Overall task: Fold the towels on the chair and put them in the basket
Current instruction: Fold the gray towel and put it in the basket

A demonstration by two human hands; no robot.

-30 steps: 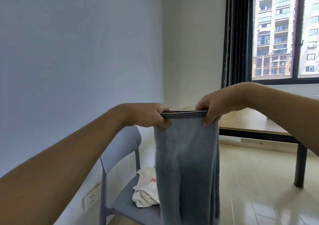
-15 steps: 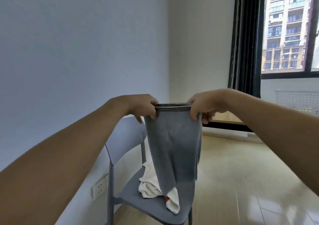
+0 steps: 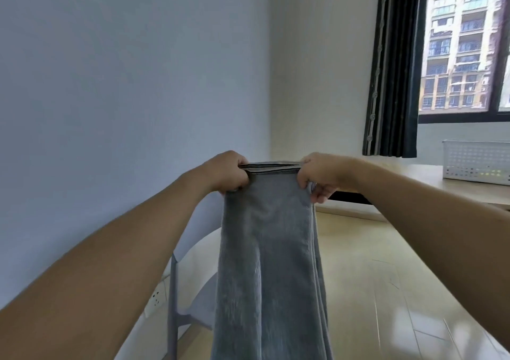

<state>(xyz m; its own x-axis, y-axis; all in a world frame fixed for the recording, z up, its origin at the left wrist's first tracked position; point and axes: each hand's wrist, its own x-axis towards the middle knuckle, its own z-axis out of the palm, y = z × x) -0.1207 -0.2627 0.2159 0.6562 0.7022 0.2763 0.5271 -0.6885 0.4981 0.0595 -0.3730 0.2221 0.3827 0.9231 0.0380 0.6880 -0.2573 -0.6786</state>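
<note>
Legible markings: none.
No text, label, brand, number or sign can be read on any surface in view.

Grey towel (image 3: 269, 263): raised and brought nearer the camera than before; the lower end, formerly seen hanging free, is now cut off by the frame edge. Chair (image 3: 176, 290): now largely hidden behind the towel. White basket (image 3: 476, 162): brought fully into view on the table (image 3: 414, 173).

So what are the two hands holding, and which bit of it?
A long grey terry towel. The left hand and the right hand each grip one end of its layered top edge, and the rest hangs down.
</note>
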